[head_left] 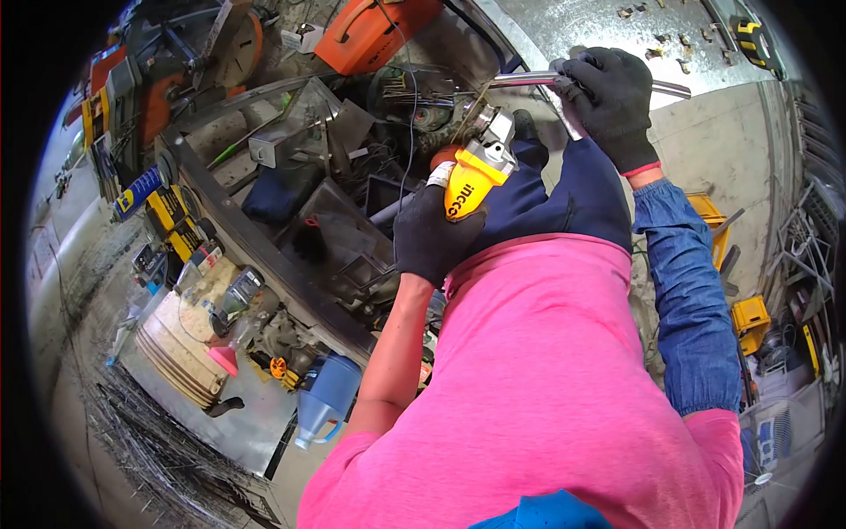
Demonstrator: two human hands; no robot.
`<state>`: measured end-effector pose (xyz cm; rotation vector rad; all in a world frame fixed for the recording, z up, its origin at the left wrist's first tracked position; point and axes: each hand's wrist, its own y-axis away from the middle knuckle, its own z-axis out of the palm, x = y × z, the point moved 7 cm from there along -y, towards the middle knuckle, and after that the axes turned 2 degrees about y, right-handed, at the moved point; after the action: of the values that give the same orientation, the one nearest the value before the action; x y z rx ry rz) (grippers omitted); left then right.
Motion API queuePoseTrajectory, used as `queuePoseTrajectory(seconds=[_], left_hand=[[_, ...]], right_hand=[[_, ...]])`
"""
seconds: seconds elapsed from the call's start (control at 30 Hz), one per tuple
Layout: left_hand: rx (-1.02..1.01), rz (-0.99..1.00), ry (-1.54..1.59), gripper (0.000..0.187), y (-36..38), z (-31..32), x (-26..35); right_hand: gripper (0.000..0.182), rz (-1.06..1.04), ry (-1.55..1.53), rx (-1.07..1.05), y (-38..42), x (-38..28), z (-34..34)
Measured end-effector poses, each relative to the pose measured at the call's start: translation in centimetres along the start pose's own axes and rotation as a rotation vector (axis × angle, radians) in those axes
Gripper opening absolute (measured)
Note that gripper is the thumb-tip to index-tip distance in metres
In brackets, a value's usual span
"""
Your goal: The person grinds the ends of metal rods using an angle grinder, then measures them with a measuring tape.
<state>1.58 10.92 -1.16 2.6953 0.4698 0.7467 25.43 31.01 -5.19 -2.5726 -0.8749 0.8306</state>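
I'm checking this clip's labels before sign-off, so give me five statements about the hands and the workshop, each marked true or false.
1. The left hand holds a yellow angle grinder. True.
2. The right hand is empty. False: it grips a long metal bar.
3. Both hands wear black gloves. True.
4. A denim sleeve covers the left forearm. False: it covers the right one; the left forearm is bare.
5. The jug to the left of the pink shirt is red. False: it is blue.
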Motion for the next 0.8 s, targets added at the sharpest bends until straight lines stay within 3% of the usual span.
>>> queuePoseTrajectory(seconds=[0.8], left_hand=[[-0.092,-0.094,-0.055,0.080,-0.6,-2.1,2.6]], right_hand=[[0.026,0.059,-0.046,0.006,1.1,0.5,0.9]])
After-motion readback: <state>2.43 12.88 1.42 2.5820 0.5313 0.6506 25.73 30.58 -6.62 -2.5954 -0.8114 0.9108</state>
